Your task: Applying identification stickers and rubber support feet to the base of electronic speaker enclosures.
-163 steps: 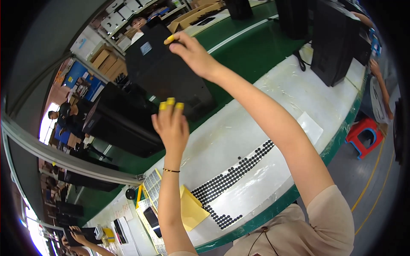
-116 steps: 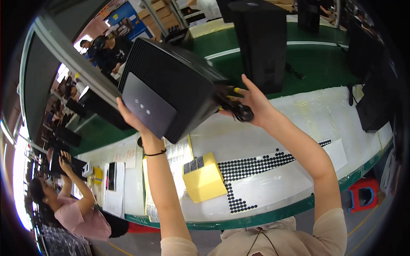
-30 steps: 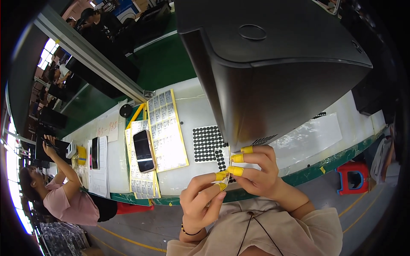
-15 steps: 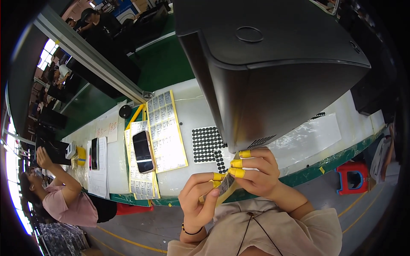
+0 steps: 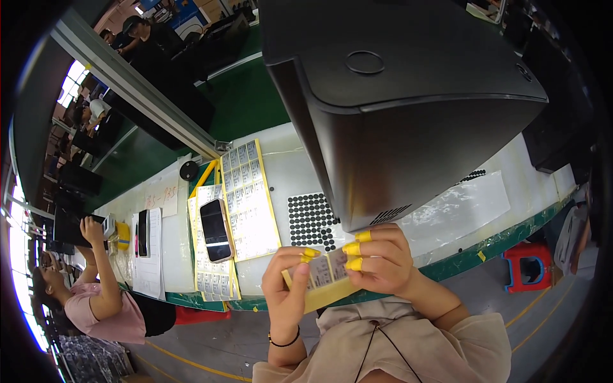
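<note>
Between my hands is a strip of grey printed labels [image 5: 324, 276] on yellow backing paper, its printed face turned up toward me. My left hand [image 5: 285, 290] pinches its left end between thumb and fingers. At the other end, the fingers of my right hand [image 5: 385, 263] are closed on the strip's upper right corner. Yellow finger cots cover several fingertips on both hands. Just beyond the strip lies a sheet of black round stickers [image 5: 306, 220], partly hidden by a large black casing [image 5: 415, 140] that stands over the table.
Label sheets [image 5: 250, 220] on yellow backing lie to the left, with a phone [image 5: 216, 230] on top. Farther left are papers [image 5: 148, 274] and a dark phone-like slab [image 5: 142, 233]. A co-worker in pink [image 5: 96, 300] sits at the left. A red stool [image 5: 527, 267] stands at right.
The label strip has turned from nearly edge-on to face up and opened out flatter. My hands have moved slightly apart. The co-worker's raised hand has shifted right.
</note>
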Tool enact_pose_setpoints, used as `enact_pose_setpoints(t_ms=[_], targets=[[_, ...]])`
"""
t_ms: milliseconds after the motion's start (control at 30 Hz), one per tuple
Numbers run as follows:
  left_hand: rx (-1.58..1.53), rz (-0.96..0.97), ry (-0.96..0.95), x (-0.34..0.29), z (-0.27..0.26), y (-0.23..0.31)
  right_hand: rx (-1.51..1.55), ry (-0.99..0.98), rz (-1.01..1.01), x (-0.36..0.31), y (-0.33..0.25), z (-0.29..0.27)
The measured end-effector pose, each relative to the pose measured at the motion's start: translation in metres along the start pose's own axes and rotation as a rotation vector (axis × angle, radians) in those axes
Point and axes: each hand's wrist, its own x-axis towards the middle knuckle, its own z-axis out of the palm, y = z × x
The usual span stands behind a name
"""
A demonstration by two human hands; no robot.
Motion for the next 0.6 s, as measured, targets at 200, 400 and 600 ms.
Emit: enact_pose_setpoints(t_ms=[200, 400, 600], targets=[[0.031, -0.182, 0.136, 0.007, -0.024, -0.01, 0.017, 0.054, 0.109, 0.002, 0.004, -0.025], [0.106, 0.034, -0.026, 0.005, -0.009, 0.011, -0.08, -0.129, 0.124, 0.013, -0.005, -0.008], [0.143, 0.077, -0.125, 0.0, -0.002, 0.015, -0.086, -0.147, 0.13, 0.004, -0.006, -0.004]])
